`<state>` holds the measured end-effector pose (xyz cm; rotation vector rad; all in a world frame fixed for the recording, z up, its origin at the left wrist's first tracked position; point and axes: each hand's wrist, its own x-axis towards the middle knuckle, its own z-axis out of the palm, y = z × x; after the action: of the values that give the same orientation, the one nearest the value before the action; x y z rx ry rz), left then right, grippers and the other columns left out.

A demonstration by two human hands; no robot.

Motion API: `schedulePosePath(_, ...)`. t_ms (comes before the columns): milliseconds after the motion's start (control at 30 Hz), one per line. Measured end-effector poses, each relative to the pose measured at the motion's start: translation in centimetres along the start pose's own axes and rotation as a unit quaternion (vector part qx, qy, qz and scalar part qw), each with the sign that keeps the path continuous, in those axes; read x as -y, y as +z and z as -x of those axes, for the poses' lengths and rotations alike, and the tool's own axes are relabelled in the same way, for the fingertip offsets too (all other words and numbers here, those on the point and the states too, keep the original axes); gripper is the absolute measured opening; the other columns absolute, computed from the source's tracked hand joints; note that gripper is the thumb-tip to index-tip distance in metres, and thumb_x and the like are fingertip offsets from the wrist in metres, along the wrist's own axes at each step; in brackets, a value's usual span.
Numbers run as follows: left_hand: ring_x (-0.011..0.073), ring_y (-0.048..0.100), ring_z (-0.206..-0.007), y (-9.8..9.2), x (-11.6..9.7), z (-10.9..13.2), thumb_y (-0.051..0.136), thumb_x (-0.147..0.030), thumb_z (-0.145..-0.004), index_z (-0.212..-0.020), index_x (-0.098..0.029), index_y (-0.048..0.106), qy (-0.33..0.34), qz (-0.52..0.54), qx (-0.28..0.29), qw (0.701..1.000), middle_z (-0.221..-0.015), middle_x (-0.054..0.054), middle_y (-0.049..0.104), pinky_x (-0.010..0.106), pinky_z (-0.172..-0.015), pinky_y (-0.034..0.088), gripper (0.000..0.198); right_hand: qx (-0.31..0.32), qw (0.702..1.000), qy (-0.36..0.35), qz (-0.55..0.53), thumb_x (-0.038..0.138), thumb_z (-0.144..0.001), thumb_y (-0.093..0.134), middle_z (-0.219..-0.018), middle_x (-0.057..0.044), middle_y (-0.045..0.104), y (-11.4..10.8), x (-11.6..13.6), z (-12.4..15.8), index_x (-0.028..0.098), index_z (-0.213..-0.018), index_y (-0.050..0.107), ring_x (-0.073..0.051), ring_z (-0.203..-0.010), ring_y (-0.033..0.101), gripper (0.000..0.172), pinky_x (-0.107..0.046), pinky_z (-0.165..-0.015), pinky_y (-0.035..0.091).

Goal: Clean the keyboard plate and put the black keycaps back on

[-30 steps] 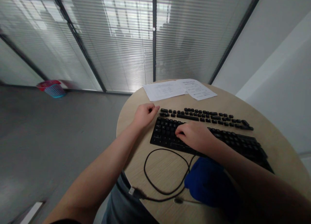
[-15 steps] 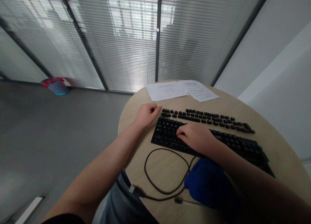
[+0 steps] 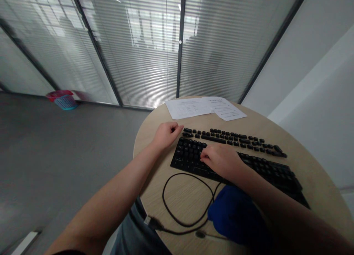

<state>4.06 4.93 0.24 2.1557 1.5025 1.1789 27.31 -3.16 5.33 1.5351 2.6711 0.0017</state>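
Note:
A black keyboard lies on the round wooden table, some of its keys in place and its near left part bare of caps. My right hand rests over it, with thumb and index finger pinched together at the keys; whatever is between them is hidden. Loose black keycaps lie in rows behind the keyboard. At the left end of those rows my left hand rests on the table, fingers curled and thumb against them. I cannot make out anything inside it.
A black USB cable loops in front of the keyboard. Beneath my right forearm sits a blue cloth-like item, beside a thin tool with a dark round end. Printed papers lie at the back. A basket stands on the floor.
The view has tilted up slightly, so the table and hands appear a little lower. Both hands keep nearly the same pose and place.

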Motion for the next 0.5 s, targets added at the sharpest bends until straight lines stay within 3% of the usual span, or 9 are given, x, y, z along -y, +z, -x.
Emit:
schedulePosePath(267, 0.0133, 0.042, -0.055, 0.0, -0.1, -0.1, 0.051, -0.048, -0.094, -0.057, -0.02, 0.047, 0.002, -0.004, 0.007, 1.0, -0.054, -0.003, 0.044, 0.03, -0.059, 0.028, 0.047, 0.035, 0.998, -0.043, 0.005, 0.03, -0.093, 0.061, -0.094, -0.005, 0.078, -0.6, -0.3, 0.2, 0.025, -0.089, 0.081, -0.023, -0.092, 0.072, 0.021, -0.029, -0.074, 0.049)
schedulePosePath(500, 0.0131, 0.04, -0.055, 0.2, -0.1, 0.0, 0.052, -0.047, -0.093, -0.057, -0.02, 0.046, -0.004, -0.008, 0.014, 1.0, -0.054, -0.003, 0.044, 0.03, -0.058, 0.028, 0.046, 0.086, 0.993, -0.065, 0.052, 0.028, -0.096, 0.053, -0.102, -0.01, 0.078, -2.1, 0.5, 1.8, 0.025, -0.118, 0.077, -0.027, -0.095, 0.074, 0.033, -0.034, -0.077, 0.053)
